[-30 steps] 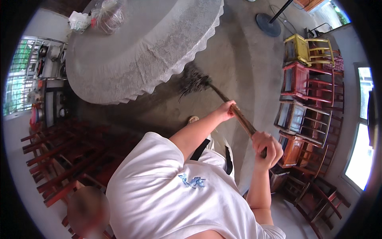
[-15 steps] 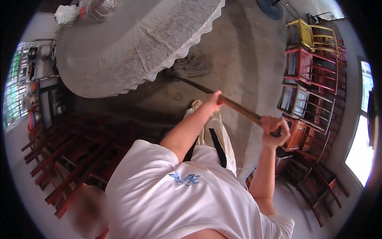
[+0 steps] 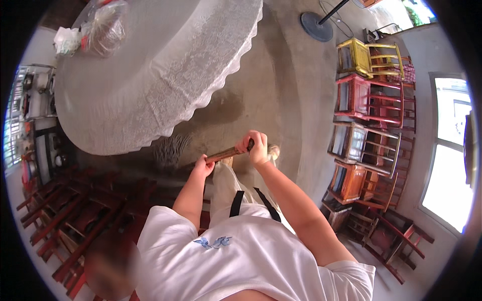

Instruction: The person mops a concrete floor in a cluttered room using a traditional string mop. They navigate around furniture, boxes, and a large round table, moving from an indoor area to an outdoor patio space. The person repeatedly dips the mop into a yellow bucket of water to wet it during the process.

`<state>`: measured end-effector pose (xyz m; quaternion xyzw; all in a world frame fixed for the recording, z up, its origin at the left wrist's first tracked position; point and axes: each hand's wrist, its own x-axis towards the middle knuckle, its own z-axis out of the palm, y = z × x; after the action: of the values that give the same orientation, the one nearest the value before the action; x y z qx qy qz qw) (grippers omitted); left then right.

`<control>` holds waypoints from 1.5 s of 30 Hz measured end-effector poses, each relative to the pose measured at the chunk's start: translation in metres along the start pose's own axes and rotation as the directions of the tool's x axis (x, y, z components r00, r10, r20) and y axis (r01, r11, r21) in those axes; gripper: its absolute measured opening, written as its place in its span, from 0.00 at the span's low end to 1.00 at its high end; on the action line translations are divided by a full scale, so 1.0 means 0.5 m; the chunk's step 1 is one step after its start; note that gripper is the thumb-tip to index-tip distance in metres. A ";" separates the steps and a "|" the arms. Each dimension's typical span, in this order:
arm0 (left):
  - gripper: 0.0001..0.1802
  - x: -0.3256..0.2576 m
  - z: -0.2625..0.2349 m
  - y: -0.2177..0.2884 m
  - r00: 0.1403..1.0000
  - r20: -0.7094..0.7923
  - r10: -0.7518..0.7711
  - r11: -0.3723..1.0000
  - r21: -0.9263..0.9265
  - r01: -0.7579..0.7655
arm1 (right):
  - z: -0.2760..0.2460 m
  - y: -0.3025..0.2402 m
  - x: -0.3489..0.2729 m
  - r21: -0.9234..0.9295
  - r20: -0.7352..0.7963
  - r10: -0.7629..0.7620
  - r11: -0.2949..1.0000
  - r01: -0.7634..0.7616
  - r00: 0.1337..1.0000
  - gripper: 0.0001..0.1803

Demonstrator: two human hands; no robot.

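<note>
Both my hands are wrapped round the wooden handle of a mop [image 3: 226,154]. Its end is gripped by my right hand [image 3: 255,146], in front of my body. Lower on the shaft, to the left, is my left hand [image 3: 203,164], closed with the thumb along the wood. The grey mop strands [image 3: 170,149] lie spread on the concrete floor [image 3: 288,115], beside the edge of the covered table. Part of the shaft between the left hand and the strands is dark and hard to make out.
A round table with a pale lace cloth [image 3: 150,85] fills the upper left, with plastic bags [image 3: 105,30] on it. Wooden chairs [image 3: 354,103] line the right wall. Dark red chairs [image 3: 85,215] crowd the lower left. A round stand base [image 3: 316,26] with a cable stands far off.
The mop strands have swung nearer and left, out from the table's far edge. Both hands have moved left, the right one also forward. A darker damp-looking patch shows on the floor.
</note>
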<state>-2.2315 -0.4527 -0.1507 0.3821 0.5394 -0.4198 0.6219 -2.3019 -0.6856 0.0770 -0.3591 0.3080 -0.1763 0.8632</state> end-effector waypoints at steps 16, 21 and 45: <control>0.07 -0.039 0.566 -0.408 0.917 0.382 0.115 0.967 -0.256 -0.015 | -0.313 -0.602 0.163 -0.263 0.478 -0.042 0.946 0.188 0.877 0.23; 0.07 -0.081 0.793 -0.401 0.722 0.633 0.277 0.960 -0.214 -0.181 | -0.316 -0.756 0.207 -0.304 0.668 -0.089 0.873 0.381 0.739 0.18; 0.06 0.180 1.807 -0.167 0.809 0.578 0.106 0.986 0.043 -0.160 | -0.511 -0.971 0.882 -0.270 0.558 -0.527 0.615 0.741 0.641 0.08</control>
<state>-1.9874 -1.3312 -0.1279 0.3025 0.2799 -0.4944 0.7653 -2.1805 -1.3779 0.1109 -0.6754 -0.0068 -0.3137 0.6674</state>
